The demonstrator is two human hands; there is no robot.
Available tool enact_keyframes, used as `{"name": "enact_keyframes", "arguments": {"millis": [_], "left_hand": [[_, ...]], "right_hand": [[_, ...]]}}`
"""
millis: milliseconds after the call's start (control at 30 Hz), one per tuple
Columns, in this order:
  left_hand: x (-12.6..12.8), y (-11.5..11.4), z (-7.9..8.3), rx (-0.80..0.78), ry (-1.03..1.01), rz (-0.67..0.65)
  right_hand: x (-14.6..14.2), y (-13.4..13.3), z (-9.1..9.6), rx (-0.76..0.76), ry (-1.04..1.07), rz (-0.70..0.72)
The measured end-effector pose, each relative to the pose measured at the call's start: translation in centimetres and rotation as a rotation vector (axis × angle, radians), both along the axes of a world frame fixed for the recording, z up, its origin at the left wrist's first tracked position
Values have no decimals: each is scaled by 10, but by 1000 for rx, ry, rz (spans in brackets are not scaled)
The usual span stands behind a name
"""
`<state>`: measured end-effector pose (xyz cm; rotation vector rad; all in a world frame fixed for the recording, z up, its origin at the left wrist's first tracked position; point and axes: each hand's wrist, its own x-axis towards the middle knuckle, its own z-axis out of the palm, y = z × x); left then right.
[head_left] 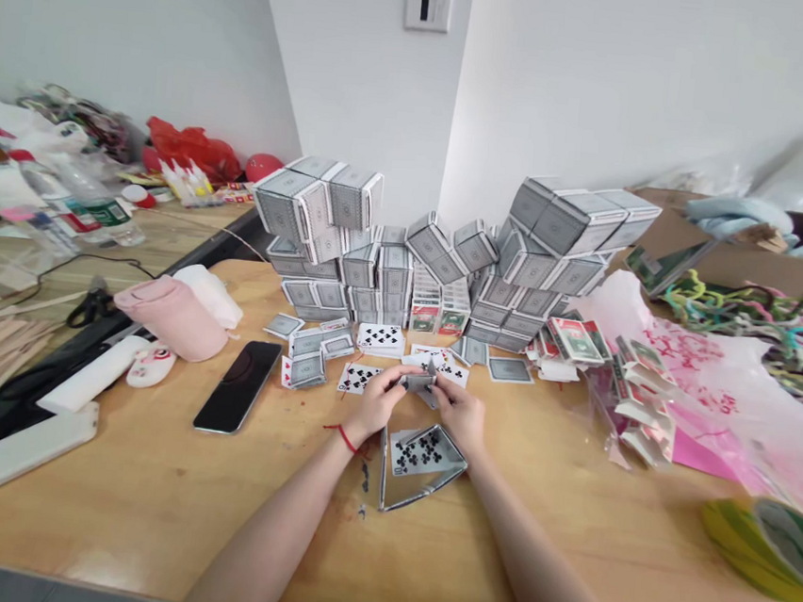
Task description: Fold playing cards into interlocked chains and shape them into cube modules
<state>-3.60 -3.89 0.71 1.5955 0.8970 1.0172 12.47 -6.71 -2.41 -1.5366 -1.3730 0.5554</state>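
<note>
Left grip (379,401), right grip (460,413): pinched card (420,382)

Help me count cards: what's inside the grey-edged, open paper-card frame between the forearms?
Inside the frame, a white rectangular paper card with black clubs and some brown wooden tabletop show. Anything behind or beneath that card is covered.

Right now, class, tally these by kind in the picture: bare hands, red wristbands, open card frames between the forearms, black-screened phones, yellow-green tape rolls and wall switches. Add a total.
Left hand and right hand: 2
Red wristband: 1
Open card frame: 1
Black-screened phone: 1
Yellow-green tape roll: 1
Wall switch: 1
Total: 7
</note>
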Motion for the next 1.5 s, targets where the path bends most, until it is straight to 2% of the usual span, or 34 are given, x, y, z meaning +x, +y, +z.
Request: {"name": "enact_keyframes", "arguments": {"millis": [200,433,633,833,1133,1500], "left_hand": [[0,0,-4,-22,12,8],[-1,2,-8,-31,20,-22],[1,1,-4,-33,13,-33],[1,-1,1,-26,30,-25],[1,-2,5,-25,46,-34],[0,-4,5,-17,57,-41]], "right_hand": [[-4,-5,3,52,-9,-41],[-5,-6,5,60,-46,64],[-5,-6,7,57,-120,117],[-7,-3,11,96,-200,108],[-5,-4,5,70,-229,161],[-4,1,5,31,-151,83]]}}
